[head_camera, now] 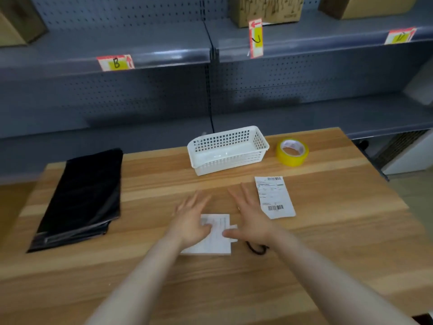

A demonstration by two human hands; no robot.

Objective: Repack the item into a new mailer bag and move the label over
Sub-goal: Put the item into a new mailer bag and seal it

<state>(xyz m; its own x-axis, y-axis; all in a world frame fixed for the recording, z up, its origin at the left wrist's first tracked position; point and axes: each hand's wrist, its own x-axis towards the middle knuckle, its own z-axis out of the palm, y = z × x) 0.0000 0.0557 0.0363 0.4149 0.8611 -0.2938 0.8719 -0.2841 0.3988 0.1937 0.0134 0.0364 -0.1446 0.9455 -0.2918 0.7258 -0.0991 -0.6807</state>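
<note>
On the wooden table [328, 242] a stack of black mailer bags [84, 195] lies well to the left and a white basket [230, 163] stands at the back. The left hand [191, 219] and right hand [251, 218] are over a flat white packet [216, 240], fingers straight and spread, only the thumbs touching it and nothing gripped. The label [274, 198] lies loose just beside the right hand, so a careless sweep could crease it or knock it off, and the packet may slide under such light contact.
</note>
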